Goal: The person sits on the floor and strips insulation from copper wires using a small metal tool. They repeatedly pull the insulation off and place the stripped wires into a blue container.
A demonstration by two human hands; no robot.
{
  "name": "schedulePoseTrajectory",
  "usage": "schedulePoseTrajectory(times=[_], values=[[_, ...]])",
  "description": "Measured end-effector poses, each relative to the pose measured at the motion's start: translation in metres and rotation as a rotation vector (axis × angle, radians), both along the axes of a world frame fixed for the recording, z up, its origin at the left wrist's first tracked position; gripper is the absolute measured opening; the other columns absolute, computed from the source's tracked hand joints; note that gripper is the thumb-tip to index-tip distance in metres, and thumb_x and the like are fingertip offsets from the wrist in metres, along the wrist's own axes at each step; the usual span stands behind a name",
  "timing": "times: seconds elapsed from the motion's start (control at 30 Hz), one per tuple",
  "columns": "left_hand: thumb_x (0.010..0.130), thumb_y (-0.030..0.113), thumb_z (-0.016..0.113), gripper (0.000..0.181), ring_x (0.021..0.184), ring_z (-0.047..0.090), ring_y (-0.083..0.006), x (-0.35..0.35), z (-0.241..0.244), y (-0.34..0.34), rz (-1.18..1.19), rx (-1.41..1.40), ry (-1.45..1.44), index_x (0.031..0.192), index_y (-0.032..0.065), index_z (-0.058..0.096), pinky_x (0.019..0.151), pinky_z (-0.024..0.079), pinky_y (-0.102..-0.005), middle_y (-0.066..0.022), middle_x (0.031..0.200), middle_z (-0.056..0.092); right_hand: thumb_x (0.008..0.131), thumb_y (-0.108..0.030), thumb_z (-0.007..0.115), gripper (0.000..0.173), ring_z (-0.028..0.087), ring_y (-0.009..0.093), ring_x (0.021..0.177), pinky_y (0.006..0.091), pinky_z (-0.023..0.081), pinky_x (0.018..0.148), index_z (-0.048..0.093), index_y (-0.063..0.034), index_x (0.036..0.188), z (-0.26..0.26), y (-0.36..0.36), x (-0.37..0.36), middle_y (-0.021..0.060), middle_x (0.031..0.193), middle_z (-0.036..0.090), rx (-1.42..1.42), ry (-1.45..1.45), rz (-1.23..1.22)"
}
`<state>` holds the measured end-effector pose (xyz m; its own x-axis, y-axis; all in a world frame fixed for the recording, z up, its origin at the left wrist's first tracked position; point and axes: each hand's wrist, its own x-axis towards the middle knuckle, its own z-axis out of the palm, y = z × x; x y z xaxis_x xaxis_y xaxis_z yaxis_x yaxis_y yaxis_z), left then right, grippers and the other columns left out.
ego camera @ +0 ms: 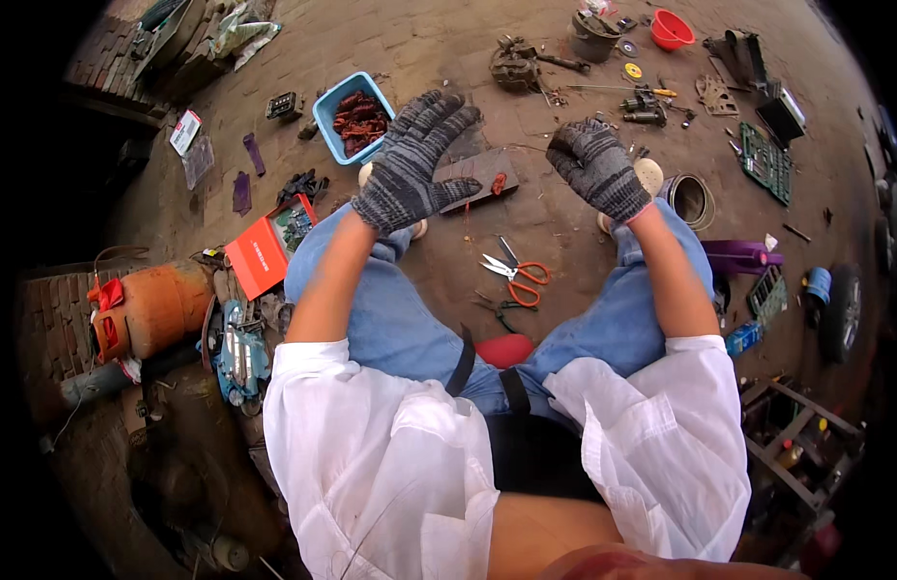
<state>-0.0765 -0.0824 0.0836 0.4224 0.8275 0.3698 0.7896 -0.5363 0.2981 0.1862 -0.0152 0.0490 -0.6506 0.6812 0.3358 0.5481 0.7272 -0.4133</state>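
Note:
My left hand (418,163), in a grey and black striped knit glove, is spread with nothing in it, beside a light-blue plastic basin (323,119) of reddish-brown wire bundles (360,119). My right hand (593,167) wears a matching glove; its fingers are curled and their inner side is hidden, so I cannot tell whether it holds anything. Between the hands a dark flat block (484,174) lies on the ground with a small reddish piece (498,184) on it. Nearer to me lie orange-handled scissors (517,274) and green-handled pliers (500,308).
An orange gas cylinder (165,308) and an open red box (263,250) are at the left. A metal can (687,201), a purple object (738,257) and a green socket set (764,163) stand at the right. Farther off are a greasy machine part (515,67) and a red bowl (669,30).

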Motion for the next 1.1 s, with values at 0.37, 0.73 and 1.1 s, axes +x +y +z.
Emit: schedulePoseTrajectory(times=[0.37,0.73,1.1], values=[[0.091,0.040,0.035,0.051,0.109,0.049,-0.0193,-0.012,0.024,-0.009,-0.498,-0.931,-0.606,0.119,0.0002,0.048,0.096,0.034,-0.0296,-0.0105,0.118,0.053,0.059,-0.020,0.055,0.031,0.053,0.021,0.073,0.0322,0.045,0.060,0.059,-0.0097,0.088,0.089,-0.024,-0.013,0.0046,0.083,0.051,0.717,-0.217,0.796],[0.083,0.019,0.049,0.018,0.053,0.050,-0.0107,0.008,0.005,-0.054,-0.407,-0.933,-0.704,0.090,0.0120,0.064,0.054,0.041,-0.0237,-0.0043,0.065,0.057,0.066,-0.019,0.060,0.020,0.054,0.025,0.072,0.0355,0.044,0.062,0.061,-0.0093,0.083,0.147,-0.039,0.011,0.0058,0.078,0.055,0.630,-0.371,0.704],[0.075,0.024,0.055,0.036,0.049,0.051,-0.0173,-0.010,0.042,-0.058,-0.078,0.711,0.288,0.107,0.0061,0.056,0.045,0.040,-0.0319,-0.0009,0.054,0.048,0.084,-0.019,0.052,0.022,0.032,0.009,0.047,0.0212,0.026,0.042,0.043,-0.0083,0.067,0.088,-0.151,-0.015,-0.0042,0.049,0.034,-1.702,1.325,-0.109]])
